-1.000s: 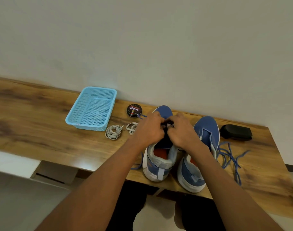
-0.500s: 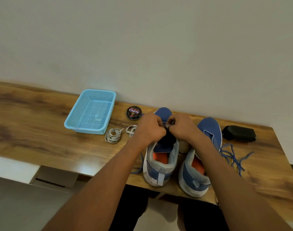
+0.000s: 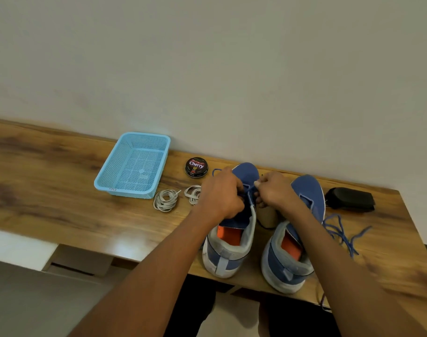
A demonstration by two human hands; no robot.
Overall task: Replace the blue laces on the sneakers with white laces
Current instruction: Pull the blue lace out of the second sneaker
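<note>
The left sneaker (image 3: pixel 231 229) stands on the table (image 3: pixel 49 190) near its front edge, heel toward the person, toe toward the wall, with its blue lace (image 3: pixel 250 188) threaded over the tongue area. Both hands work at that lacing: the left hand (image 3: pixel 222 195) has its fingers curled in a closed grip on the lace at the left side of the eyelet row, and the right hand (image 3: pixel 275 190) pinches the lace between thumb and fingertips just across from it. The right sneaker (image 3: pixel 297 234) stands just beside the left one, parallel to it, with its orange insole visible. A loose blue lace (image 3: pixel 341 232) lies in a tangle on the table against the right side of that sneaker. Two coiled white laces lie to the left of the hands: the larger coil (image 3: pixel 165 200) and a smaller coil (image 3: pixel 193 194), the latter partly hidden by the left hand. Behind them stands a round black polish tin (image 3: pixel 196 167) marked "Cherry". A light blue mesh basket (image 3: pixel 105 181) sits farther left. A black object (image 3: pixel 351 199) lies near the wall beyond the right sneaker.
</note>
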